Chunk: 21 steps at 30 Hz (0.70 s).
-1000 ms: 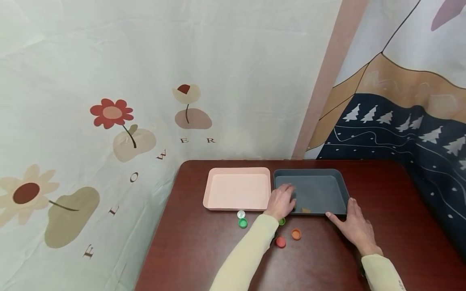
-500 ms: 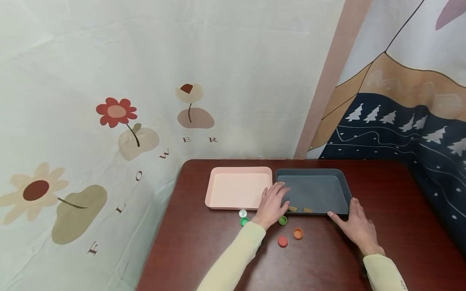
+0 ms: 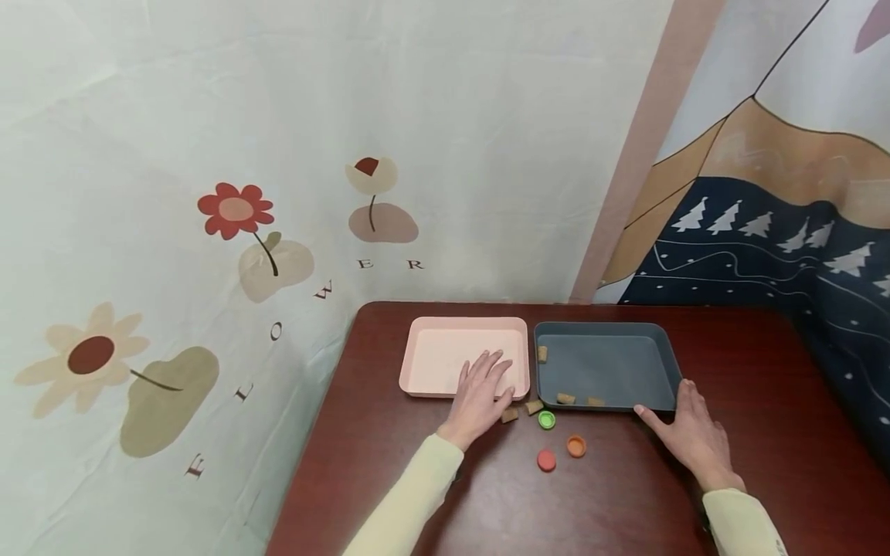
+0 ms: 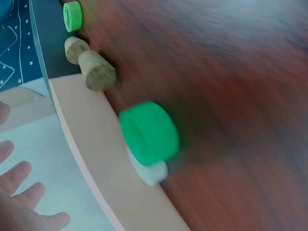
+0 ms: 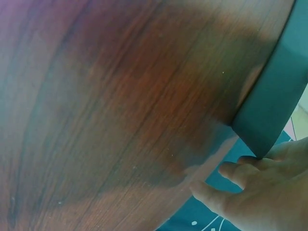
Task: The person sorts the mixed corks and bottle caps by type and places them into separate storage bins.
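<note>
Slate-blue tray (image 3: 608,363), right of pink tray (image 3: 438,351): my right hand (image 3: 698,442), thumb and fingers apart, touches its near-right corner, likely steadying it. My left hand (image 3: 476,401), fingers spread, is over pink tray. Three corks (image 3: 566,399) in the slate-blue one.

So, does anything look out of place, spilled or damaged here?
Slightly: two tan cylindrical corks lie loose on the dark red-brown table near the left hand, while three more corks are inside the dark blue-grey rectangular tray. That split looks stray. I see no damage.
</note>
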Available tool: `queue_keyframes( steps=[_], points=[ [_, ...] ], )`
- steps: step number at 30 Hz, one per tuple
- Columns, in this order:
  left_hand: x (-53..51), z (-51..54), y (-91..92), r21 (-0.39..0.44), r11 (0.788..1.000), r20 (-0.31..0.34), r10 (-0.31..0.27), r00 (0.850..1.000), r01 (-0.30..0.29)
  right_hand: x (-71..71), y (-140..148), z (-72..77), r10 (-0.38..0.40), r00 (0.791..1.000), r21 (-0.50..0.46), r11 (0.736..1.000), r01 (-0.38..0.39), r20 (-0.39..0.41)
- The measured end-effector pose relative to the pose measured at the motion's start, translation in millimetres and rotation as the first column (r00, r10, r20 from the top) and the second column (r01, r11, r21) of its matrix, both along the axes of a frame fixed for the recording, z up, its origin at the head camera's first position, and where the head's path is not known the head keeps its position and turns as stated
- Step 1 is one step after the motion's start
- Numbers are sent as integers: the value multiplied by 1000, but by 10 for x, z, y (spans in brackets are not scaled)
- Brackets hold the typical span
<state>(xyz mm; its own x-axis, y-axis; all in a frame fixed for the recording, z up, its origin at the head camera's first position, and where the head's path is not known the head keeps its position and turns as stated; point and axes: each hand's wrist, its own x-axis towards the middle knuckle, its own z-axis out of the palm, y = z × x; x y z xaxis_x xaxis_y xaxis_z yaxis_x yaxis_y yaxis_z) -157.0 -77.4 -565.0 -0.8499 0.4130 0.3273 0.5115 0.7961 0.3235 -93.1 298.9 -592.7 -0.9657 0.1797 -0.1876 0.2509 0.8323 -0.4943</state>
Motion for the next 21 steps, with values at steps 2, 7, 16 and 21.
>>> queue_keyframes(
  steps=[2, 7, 16, 21],
  points=[
    [44, -14, -81, 4, 1000, -5, 11, 1000, -11, 4, -1, -3, 1, 1000, -2, 1000, -1, 1],
    [174, -62, -255, 5, 1000, 0, 25, 1000, -25, -3, -9, 14, 6, 1000, -12, 1000, -6, 8],
    [380, -143, -456, 12, 997, -1, 71, 998, -70, -23, -17, 30, 6, 1000, -8, 1000, -6, -2],
    [473, -210, -512, 30, 998, -72, 58, 996, -56, -9, -29, 13, 4, 1000, -9, 1000, -4, -31]
  ],
)
